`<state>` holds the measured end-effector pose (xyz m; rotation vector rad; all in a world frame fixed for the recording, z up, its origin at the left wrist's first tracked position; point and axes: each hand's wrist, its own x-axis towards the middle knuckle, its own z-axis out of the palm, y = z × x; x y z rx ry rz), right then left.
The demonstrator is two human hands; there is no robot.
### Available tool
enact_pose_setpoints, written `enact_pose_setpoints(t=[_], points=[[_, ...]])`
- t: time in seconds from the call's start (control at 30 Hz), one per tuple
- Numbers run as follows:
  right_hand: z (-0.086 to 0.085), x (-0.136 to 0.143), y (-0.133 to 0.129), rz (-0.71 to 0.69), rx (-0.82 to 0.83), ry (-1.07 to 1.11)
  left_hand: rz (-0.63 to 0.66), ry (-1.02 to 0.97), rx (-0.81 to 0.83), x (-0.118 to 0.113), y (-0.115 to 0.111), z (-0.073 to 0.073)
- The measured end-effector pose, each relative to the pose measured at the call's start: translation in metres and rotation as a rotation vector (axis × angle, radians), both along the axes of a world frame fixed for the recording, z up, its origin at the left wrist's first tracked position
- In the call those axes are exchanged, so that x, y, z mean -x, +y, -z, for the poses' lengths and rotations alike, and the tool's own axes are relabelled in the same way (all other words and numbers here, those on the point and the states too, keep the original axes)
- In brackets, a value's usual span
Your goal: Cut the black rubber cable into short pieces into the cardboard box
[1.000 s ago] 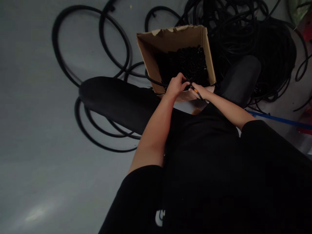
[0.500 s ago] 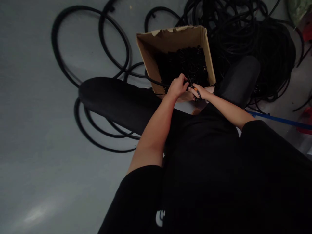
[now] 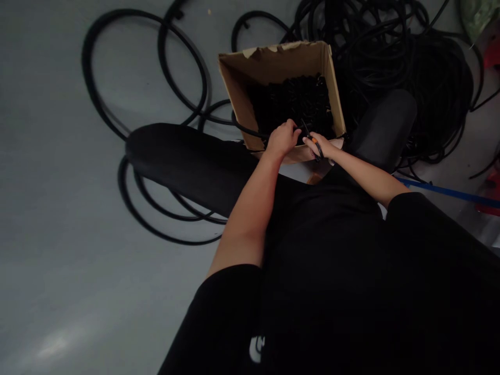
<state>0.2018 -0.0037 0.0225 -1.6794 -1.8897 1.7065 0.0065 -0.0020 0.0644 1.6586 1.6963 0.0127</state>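
Note:
My left hand [image 3: 283, 138] is closed on a black hose [image 3: 250, 131] that comes in from the left over the near left part of a cardboard box [image 3: 277, 65]. My right hand [image 3: 319, 145] grips scissors with black and orange handles [image 3: 315, 141], their dark blades pointing up and left over the box. A small gap separates the blades from my left fingers. Inside the box lie many short black pieces [image 3: 304, 99], too dark to tell apart. The hose end at my left fingers is hard to make out.
Large loops of black hose [image 3: 88, 67] lie on the grey floor at the left. A tangled heap of black hose [image 3: 433, 88] fills the upper right. My black-clad legs [image 3: 183, 156] flank the box. A blue strip [image 3: 453, 193] and red objects [image 3: 492, 187] are at the right edge.
My hands have drawn slightly apart, and the scissors now stand clear of my left fingers. The hose loops at the left are almost unchanged.

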Motion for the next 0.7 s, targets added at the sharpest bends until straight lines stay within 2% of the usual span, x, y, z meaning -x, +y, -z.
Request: enact_pose_setpoints(t=[0.3,0.47,0.7], points=[[-0.006,0.000,0.002,-0.015,-0.011,0.005,-0.016,-0.014,0.013,0.000,0.000,0.001],[-0.017,0.002,0.004,-0.016,-0.021,-0.074,-0.022,-0.010,0.038,-0.001,0.000,-0.004],[-0.028,0.003,0.006,-0.034,0.019,-0.115,-0.072,-0.076,0.019,0.001,0.000,0.014]])
